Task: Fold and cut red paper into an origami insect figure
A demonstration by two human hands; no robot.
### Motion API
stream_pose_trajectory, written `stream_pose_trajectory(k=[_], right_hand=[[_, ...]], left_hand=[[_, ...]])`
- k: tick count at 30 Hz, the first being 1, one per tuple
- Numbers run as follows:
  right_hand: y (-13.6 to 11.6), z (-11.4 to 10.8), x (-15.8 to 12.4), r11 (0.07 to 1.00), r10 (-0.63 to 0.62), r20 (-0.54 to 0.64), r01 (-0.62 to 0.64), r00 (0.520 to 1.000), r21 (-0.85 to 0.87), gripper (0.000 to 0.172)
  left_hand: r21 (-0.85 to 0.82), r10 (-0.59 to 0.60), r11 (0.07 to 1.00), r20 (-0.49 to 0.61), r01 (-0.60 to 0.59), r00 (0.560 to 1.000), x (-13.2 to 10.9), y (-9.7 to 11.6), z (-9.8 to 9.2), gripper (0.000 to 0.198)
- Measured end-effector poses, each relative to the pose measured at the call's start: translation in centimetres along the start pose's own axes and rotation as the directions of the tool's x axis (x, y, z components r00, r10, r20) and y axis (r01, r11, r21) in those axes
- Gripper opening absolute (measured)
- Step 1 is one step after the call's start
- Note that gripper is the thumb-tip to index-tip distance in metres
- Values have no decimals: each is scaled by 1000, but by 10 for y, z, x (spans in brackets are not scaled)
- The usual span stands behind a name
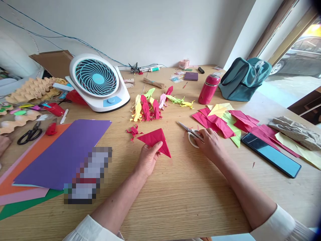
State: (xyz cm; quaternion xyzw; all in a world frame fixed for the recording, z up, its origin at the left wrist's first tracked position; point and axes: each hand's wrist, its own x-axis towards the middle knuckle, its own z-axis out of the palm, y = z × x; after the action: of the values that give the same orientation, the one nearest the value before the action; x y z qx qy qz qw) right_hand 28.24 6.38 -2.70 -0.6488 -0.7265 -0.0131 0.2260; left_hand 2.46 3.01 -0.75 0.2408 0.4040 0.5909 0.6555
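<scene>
My left hand (pixel 147 157) pinches a folded pink paper triangle (pixel 155 140) just above the wooden table (pixel 180 194). My right hand (pixel 210 144) rests on a pair of white-handled scissors (pixel 188 130), its fingers curled around the handles while the blades point away to the left. A small red folded paper figure (pixel 133 131) lies just left of the triangle. Behind it sits a cluster of several pink, yellow and green folded figures (pixel 150 107).
Pink and yellow folded sheets (pixel 223 118) and a phone (pixel 271 154) lie at the right. Purple, orange and green sheets (pixel 62 154) lie at the left by black scissors (pixel 30 134). A fan (pixel 96 82), a pink flask (pixel 208 88) and a teal bag (pixel 243 78) stand behind.
</scene>
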Motion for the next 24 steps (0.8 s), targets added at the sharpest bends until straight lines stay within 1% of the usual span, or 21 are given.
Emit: stream_pose_trajectory(k=[2, 4, 7, 9, 10, 11, 12, 13, 15, 16, 17, 19, 22, 24], right_hand=[[1, -1, -1, 997, 4, 60, 1, 998, -81, 27], [-2, -4, -2, 990, 1, 93, 12, 996, -138, 26], [-10, -7, -2, 991, 8, 128, 10, 992, -133, 23], [-18, -8, -4, 1000, -19, 127, 21, 992, -15, 22], [-24, -10, -6, 995, -44, 121, 33, 992, 91, 20], [-30, -12, -9, 972, -75, 120, 46, 990, 229, 18], [-38, -14, -13, 928, -89, 145, 30, 985, 371, 17], [-46, -17, -17, 874, -70, 175, -25, 982, 486, 17], [-63, -24, -26, 754, -72, 297, -143, 952, 641, 20], [-70, -27, -31, 693, -95, 356, -195, 930, 694, 19], [-76, -30, -35, 644, -97, 392, -243, 915, 726, 19], [-85, -34, -40, 594, -95, 440, -304, 893, 745, 20], [-90, -39, -42, 572, -127, 478, -329, 869, 751, 22], [-91, -41, -42, 563, -167, 494, -329, 853, 758, 22]], left_hand=[[-4, 6, 1000, 4, -6, 1000, 0, 0, 0, 34], [-8, 14, 1000, 2, -14, 1000, 0, 0, -1, 33], [-15, 31, 999, -6, -31, 1000, 0, 1, -1, 31], [-20, 41, 999, -13, -41, 999, 0, 3, -1, 30], [-23, 45, 999, -14, -46, 999, -1, 3, -1, 31], [-27, 48, 998, -11, -48, 999, -1, 4, 0, 31], [-32, 48, 998, -5, -48, 999, -1, 5, 0, 32], [-40, 45, 998, 4, -45, 999, -2, 6, 1, 32], [-59, 36, 998, 36, -33, 999, -4, 7, 2, 32], [-70, 31, 997, 55, -27, 998, -6, 8, 3, 32], [-81, 28, 996, 74, -22, 997, -7, 8, 3, 32], [-101, 23, 995, 110, -11, 994, -11, 10, 4, 31], [-124, 2, 992, 133, 15, 991, -14, 12, 5, 29], [-135, -19, 990, 129, 37, 991, -16, 14, 6, 31]])
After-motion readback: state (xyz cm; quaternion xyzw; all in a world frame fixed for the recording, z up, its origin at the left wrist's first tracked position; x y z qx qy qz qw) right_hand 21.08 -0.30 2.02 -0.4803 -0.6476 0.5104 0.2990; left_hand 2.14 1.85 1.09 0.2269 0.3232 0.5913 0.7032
